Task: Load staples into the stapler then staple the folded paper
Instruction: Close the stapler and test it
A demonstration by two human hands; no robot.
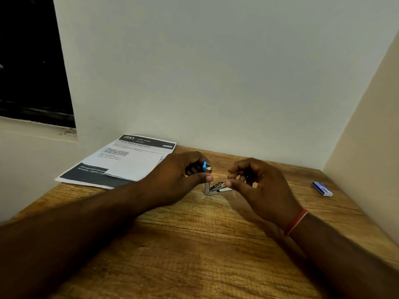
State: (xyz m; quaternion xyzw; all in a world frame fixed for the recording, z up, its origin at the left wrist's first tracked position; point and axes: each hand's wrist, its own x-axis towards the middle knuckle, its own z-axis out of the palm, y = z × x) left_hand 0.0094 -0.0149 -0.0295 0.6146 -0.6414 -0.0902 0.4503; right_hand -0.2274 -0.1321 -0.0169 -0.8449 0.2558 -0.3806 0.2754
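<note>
The stapler [212, 188] stood on the wooden table [194, 244] at twelve o'clock from the person, directly between the two hands and hinged wide open. The left hand [179, 175] gripped its blue cover [205, 166], fingers and thumb curled round it, holding that arm nearly upright. The metal channel [218, 187] lay low, its long axis running from the hinge toward three o'clock, open end pointing at the right hand [259, 184]. That hand's thumb and forefinger were pinched together at the channel's far end. Whether a strip of staples sat between them was too small to tell.

The right hand was therefore the one in line with the channel. Any strip would likely need to drop or slide along that nine-to-three axis, while the left hand kept the cover clear.

The staple box [322, 188] lay at two o'clock, well apart from the right hand. The folded paper [133, 167] rested on a printed sheet [146, 143] at ten o'clock, just beyond the left hand, which was nearer to it.
</note>
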